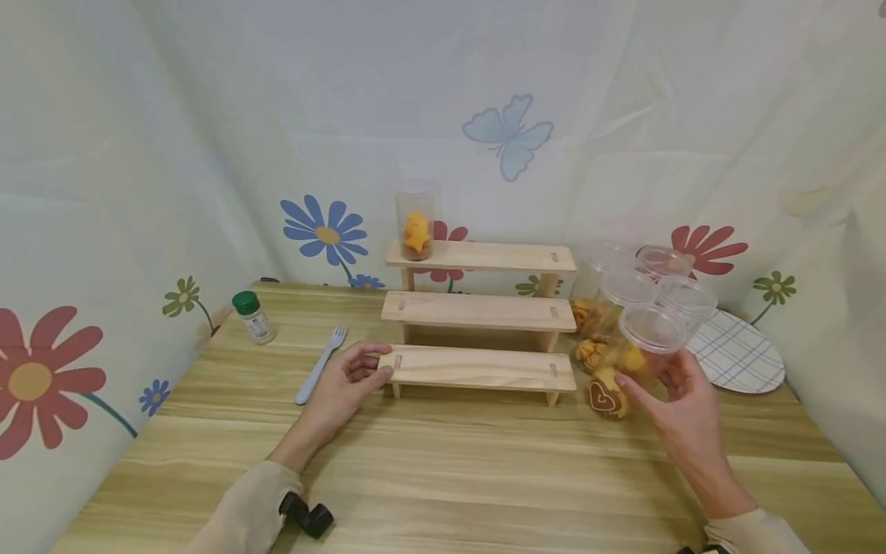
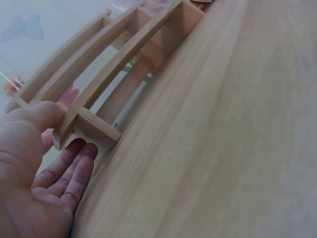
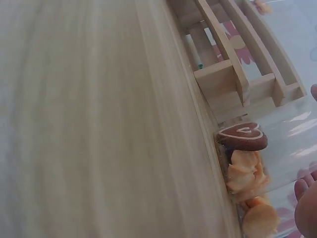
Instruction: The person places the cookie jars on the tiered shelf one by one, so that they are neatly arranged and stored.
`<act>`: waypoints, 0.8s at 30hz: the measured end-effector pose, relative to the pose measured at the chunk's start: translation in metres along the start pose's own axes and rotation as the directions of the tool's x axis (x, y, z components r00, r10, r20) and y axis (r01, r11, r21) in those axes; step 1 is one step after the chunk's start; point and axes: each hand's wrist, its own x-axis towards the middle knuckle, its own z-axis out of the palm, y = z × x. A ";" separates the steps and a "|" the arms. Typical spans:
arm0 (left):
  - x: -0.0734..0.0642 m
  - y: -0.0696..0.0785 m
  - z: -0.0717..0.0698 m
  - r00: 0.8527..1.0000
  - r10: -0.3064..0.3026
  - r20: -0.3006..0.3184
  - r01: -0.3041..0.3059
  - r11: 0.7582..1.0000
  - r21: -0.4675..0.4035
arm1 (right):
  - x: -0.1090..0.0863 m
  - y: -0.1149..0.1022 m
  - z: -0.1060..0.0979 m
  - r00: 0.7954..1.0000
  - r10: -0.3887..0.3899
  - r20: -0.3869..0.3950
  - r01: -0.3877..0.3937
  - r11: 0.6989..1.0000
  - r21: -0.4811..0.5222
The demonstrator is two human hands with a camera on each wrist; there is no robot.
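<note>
A three-step wooden shelf (image 1: 477,365) stands mid-table. My left hand (image 1: 351,375) pinches the left end of its lowest board, thumb on the near side, other fingers loosely curled beneath. On the right, my right hand (image 1: 681,408) has its thumb and fingers around the nearest clear lidded jar (image 1: 609,396), which holds a brown heart-decorated cookie (image 3: 243,136). That jar stands on the table at the shelf's right end. Several more clear jars (image 1: 591,354) with yellow and brown cookies cluster behind it. Another jar (image 1: 416,227) with star-shaped yellow pieces sits on the top step's left end.
To the left lie a pale fork (image 1: 321,365) and a shaker bottle (image 1: 254,317) with a green cap. A checked oval plate (image 1: 744,354) is at the right, behind my right hand. Flower-printed cloth (image 1: 346,115) walls in the back and sides of the table.
</note>
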 end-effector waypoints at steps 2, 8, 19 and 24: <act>0.000 0.000 0.000 1.000 0.002 -0.002 -0.002 1.000 0.001 | 0.000 0.001 0.000 1.000 0.006 0.006 -0.005 0.999 -0.034; 0.000 0.001 0.000 1.000 0.003 -0.005 -0.003 1.000 0.005 | -0.002 0.004 0.000 0.999 0.023 0.042 -0.019 0.994 -0.106; 0.000 0.001 0.000 1.000 0.000 0.001 0.000 1.000 0.002 | -0.002 0.011 0.001 0.998 0.004 0.065 0.003 0.994 -0.110; -0.001 0.001 0.000 1.000 0.000 0.000 0.000 1.000 0.007 | -0.003 0.012 0.002 0.998 -0.009 0.058 0.015 0.994 -0.109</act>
